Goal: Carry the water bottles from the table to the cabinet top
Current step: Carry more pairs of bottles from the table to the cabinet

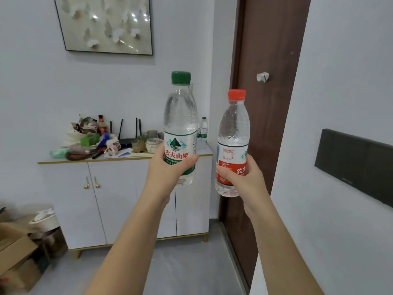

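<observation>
My left hand [168,167] grips a green-capped water bottle [180,116] around its lower label and holds it upright in front of me. In my right hand [240,177] is a red-capped water bottle [233,128], gripped low on its red label, also upright. Both bottles are up in the air, side by side and apart. Ahead stands the white cabinet [131,201] against the wall. On the right end of its top [204,148] stands a small green-capped bottle [203,127], partly hidden behind the bottle in my left hand.
The cabinet top's left and middle hold clutter [89,139]: bags, a black router with antennas, bowls [153,143]. A brown door [268,103] stands right of the cabinet, then a white wall. Cardboard boxes [14,248] and a bin [45,220] sit on the floor at left.
</observation>
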Demonstrator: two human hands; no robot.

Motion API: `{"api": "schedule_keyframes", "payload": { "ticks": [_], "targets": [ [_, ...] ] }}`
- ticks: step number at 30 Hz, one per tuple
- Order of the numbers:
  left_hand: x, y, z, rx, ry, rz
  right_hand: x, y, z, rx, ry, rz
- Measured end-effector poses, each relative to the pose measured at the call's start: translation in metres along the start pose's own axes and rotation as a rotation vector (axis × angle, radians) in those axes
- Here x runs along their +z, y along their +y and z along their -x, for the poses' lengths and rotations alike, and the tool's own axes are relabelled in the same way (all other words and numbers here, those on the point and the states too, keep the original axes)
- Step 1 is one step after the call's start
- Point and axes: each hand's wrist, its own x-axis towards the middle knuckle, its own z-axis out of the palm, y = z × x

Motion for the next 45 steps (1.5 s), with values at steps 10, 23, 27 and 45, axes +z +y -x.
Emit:
{"api": "schedule_keyframes", "payload": {
  "ticks": [10,23,27,45],
  "targets": [
    [-0.015,-0.084,-0.108,-0.063,0.088,0.043,0.034,0.078,-0.112,0.023,-0.015,-0.034],
    [0.03,-0.181,-0.32,-0.026,0.122,0.01,0.05,0.175,-0.343,0.027,-0.025,-0.054],
    [0.036,-0.207,-0.364,-0.024,0.155,0.002,0.051,0.203,-0.39,0.038,-0.021,-0.03],
    [0.034,-0.351,-0.61,-0.08,0.106,-0.034,0.095,0.355,-0.602,0.151,0.036,0.049]
  ]
}}
